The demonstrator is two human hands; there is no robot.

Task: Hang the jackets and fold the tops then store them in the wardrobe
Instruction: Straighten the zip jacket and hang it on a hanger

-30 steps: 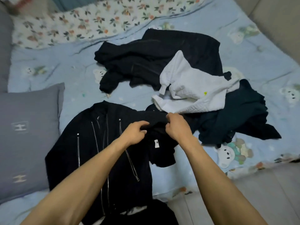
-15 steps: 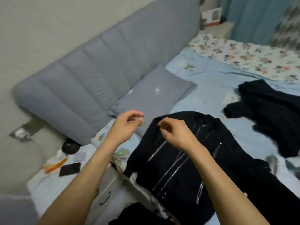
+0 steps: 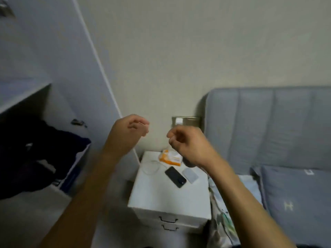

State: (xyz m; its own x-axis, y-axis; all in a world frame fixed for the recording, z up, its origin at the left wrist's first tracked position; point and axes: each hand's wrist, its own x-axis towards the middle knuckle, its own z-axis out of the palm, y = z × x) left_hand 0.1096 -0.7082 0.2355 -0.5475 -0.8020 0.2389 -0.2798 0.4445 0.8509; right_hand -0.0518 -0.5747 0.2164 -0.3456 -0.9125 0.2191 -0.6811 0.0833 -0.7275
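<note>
My left hand (image 3: 129, 133) and my right hand (image 3: 188, 145) are raised side by side in the air, above a white nightstand (image 3: 161, 197). Neither holds anything. The left hand's fingers are loosely curled, the right hand's are curled tighter. At the left stands the wardrobe with its white door (image 3: 59, 68) swung open. Dark clothes (image 3: 35, 158) lie bunched inside it under a white shelf (image 3: 23, 97). No jacket or top from the bed is in view.
On the nightstand lie a black phone (image 3: 175, 176), a grey power bank (image 3: 190, 176), an orange tissue pack (image 3: 171, 157) and a white cable. The grey padded headboard (image 3: 268, 126) and a grey pillow (image 3: 295, 199) are at the right.
Both hands let go of the black zip jacket on the bed. The view swung left from the bed to the nightstand and wardrobe, with both hands staying raised and holding nothing.
</note>
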